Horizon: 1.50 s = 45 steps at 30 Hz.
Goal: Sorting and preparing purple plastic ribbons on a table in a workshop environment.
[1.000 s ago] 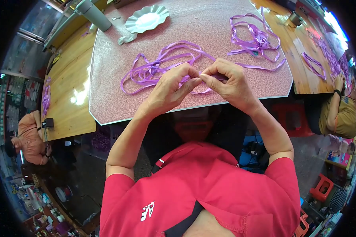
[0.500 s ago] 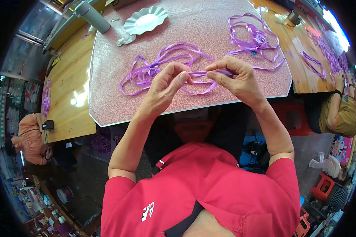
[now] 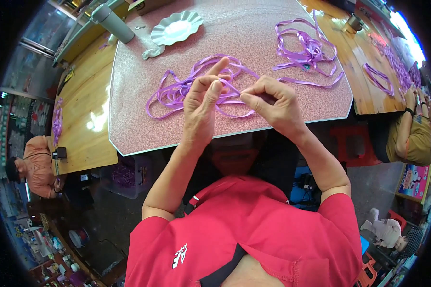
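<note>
A purple ribbon [image 3: 229, 86] runs between my two hands above the near part of the pink table. My left hand [image 3: 204, 98] pinches it between thumb and curled fingers, with the index finger stretched out. In a thumb-and-finger pinch, my right hand [image 3: 272, 100] grips the same ribbon just to the right. Behind and left of my hands lies a loose, looped pile of purple ribbon [image 3: 166, 98] with a knotted part. Another tangled purple ribbon bundle [image 3: 307, 50] rests at the far right of the pink table. How the ribbon ends lie inside my fingers is hidden.
A pale scalloped plate [image 3: 177, 28] and a grey-green tumbler [image 3: 114, 25] stand at the far left of the pink tabletop [image 3: 139, 126]. Wooden tables adjoin both sides. One co-worker [image 3: 36, 165] sits at the left, another [image 3: 409, 129] handles purple ribbon at the right.
My left index finger has lifted and straightened, and the ribbon now slants from it toward my right hand. My right hand has shifted slightly left and down, still pinching.
</note>
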### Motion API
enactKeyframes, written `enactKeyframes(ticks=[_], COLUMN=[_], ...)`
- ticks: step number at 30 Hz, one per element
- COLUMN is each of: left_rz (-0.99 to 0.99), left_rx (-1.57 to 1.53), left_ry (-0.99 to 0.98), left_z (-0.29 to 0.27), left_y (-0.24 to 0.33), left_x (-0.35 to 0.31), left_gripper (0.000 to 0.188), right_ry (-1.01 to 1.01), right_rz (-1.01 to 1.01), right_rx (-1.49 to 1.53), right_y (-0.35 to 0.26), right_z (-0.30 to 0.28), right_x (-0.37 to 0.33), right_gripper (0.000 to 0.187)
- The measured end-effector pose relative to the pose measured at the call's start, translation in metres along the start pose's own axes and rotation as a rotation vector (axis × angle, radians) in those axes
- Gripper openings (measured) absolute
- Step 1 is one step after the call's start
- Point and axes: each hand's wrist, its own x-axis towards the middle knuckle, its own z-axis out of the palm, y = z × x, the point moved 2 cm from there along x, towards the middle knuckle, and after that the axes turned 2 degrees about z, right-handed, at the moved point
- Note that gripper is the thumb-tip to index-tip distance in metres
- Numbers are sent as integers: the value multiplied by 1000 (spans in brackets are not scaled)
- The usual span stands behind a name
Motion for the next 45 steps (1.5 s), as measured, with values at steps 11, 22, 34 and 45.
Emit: enactKeyframes(ticks=[11,22,34,45], left_rz=[-308,393,671,156], left_rx=[89,923,1244,648], left_ry=[-158,-262,-535,-113], left_z=[-13,9,17,9], left_y=[8,12,12,8], left_x=[-11,5,10,7], left_gripper=[14,7,17,10], right_ry=[3,68,-30,230], right_rz=[227,162,543,156], right_rx=[188,290,680,403], right_y=[20,19,19,18], right_z=[-26,-6,3,14], right_x=[10,1,6,10], right_gripper=[11,14,18,11])
